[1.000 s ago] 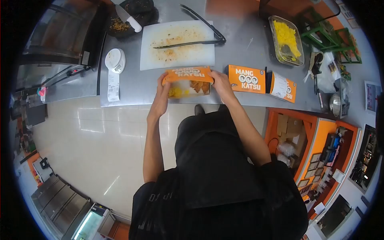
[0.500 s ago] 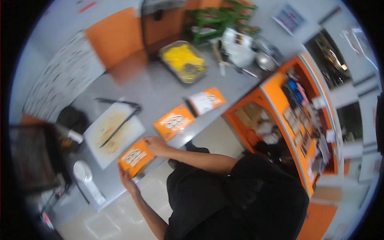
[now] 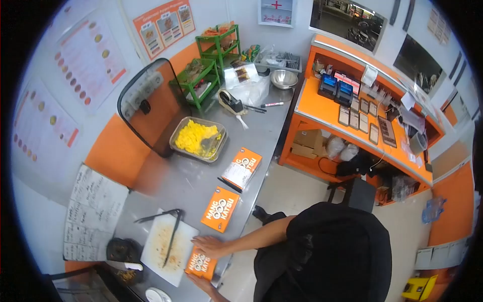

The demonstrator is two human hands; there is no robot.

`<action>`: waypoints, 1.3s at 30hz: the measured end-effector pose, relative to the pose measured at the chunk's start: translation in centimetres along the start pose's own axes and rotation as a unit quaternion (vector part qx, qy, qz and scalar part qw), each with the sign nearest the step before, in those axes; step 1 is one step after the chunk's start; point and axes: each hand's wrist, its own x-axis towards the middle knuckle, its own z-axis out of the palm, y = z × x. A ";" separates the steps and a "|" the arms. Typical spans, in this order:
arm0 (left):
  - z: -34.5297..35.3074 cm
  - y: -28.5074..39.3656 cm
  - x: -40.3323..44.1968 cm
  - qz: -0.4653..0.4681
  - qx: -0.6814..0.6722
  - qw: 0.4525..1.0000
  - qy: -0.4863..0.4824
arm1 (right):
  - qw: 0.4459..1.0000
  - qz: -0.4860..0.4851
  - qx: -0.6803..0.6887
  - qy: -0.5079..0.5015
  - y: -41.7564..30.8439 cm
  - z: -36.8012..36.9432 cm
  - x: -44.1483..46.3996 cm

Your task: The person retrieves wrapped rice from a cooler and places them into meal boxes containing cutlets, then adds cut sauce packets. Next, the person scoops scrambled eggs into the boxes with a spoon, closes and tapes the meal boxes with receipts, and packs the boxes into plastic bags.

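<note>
An orange "Mang Katsu" box (image 3: 197, 265) stands at the table edge beside the white cutting board (image 3: 153, 256). My right hand (image 3: 207, 245) lies across its upper end, fingers over the lid edge. At the lower end, my left hand (image 3: 201, 283) holds the box's side; some of its fingers are hidden. Black tongs (image 3: 173, 239) rest spread on the stained board. Above the held box lies a second orange box (image 3: 220, 209). Farther up is another orange box (image 3: 248, 158), with a white paper (image 3: 236, 174) on it.
A tray of yellow food (image 3: 193, 138) sits farther along the metal table. Beyond it are a tape dispenser (image 3: 231, 103), a metal bowl (image 3: 284, 79) and green racks (image 3: 196, 83). An orange counter (image 3: 312, 108) with several phones stands at right. A dark round container (image 3: 123, 250) is left of the board.
My view has swung, bringing the wall and counter more fully into sight. My right hand has shifted from the box's corner to lie across its upper end. My left hand stays at the lower end.
</note>
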 end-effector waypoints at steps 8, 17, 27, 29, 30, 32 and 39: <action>0.4 5.1 -4.2 0.027 -0.030 0.998 -0.039 | 0.983 -0.177 -0.043 0.004 3.4 0.1 -0.3; 6.2 7.0 -11.5 -0.023 -0.190 0.957 0.216 | 0.877 -0.358 -0.128 -0.292 -7.5 -6.1 1.0; 7.4 5.4 -11.6 0.037 -0.144 0.921 0.361 | 0.753 -0.448 -0.238 -0.419 -9.9 1.3 5.4; 7.5 5.8 -11.4 0.018 -0.149 0.910 0.385 | 0.755 -0.449 -0.230 -0.418 -10.0 1.1 5.7; 7.4 5.8 -11.3 0.018 -0.159 0.905 0.394 | 0.765 -0.435 -0.216 -0.424 -10.1 1.1 5.7; 7.4 5.7 -11.2 0.019 -0.155 0.898 0.411 | 0.784 -0.408 -0.184 -0.430 -10.2 1.5 5.5; 7.9 6.2 -11.1 -0.001 -0.133 0.907 0.400 | 0.759 -0.474 -0.257 -0.363 -9.7 2.0 3.8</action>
